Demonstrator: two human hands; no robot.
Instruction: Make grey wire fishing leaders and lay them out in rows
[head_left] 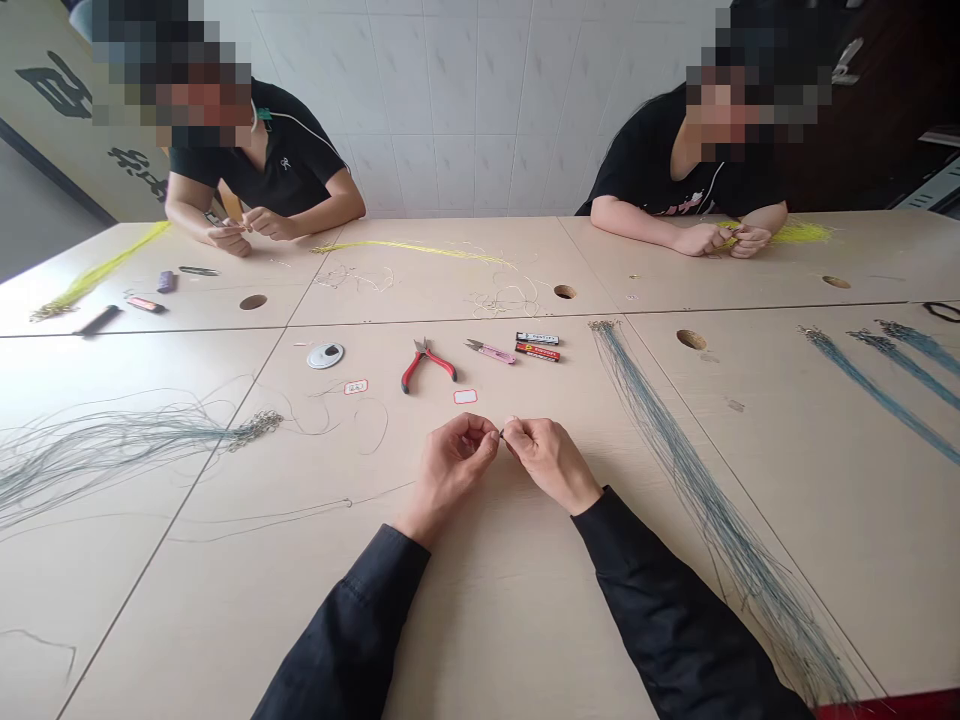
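My left hand (pixel 452 462) and my right hand (pixel 546 458) meet over the middle of the beige table (pixel 480 600), fingertips pinched together on a tiny dark piece at the end of a thin grey line (pixel 300 513) that trails off to the left across the tabletop. Both hands are closed in a pinch. Just beyond them lie red-handled pliers (pixel 426 365), pink snips (pixel 489 350) and two small white labels. A long bundle of grey lines (pixel 690 480) runs along my right; another grey bundle (pixel 112 445) fans out on my left.
Two people in black shirts sit at the far side, each handling yellow line (pixel 405 247). A white round disc (pixel 325 355) and two small boxes (pixel 537 346) lie past the pliers. More blue-grey bundles (pixel 870 385) lie far right. Round holes dot the table.
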